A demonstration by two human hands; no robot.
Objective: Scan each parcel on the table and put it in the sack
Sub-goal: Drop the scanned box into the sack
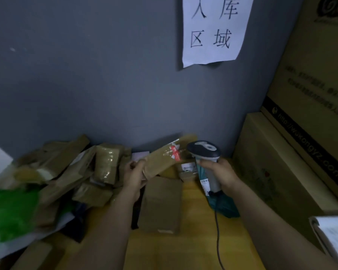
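My left hand (135,172) grips the near end of a brown paper parcel (162,158) with a red and white sticker, lifted above the yellow table (193,240). My right hand (220,173) holds a grey handheld scanner (204,151) by its handle, its dark head just right of the parcel's far end. A teal packet (222,206) hangs under that hand along the scanner handle. A brown box parcel (161,203) lies on the table below the lifted one. A heap of brown parcels (80,172) sits at the left. No sack is clearly recognisable.
Large cardboard boxes (293,152) are stacked at the right against the grey wall. A paper sign (213,30) hangs on the wall. A green bag (10,213) lies at the left edge. The scanner cable (217,236) trails down over the table. White papers (334,236) sit at the lower right.
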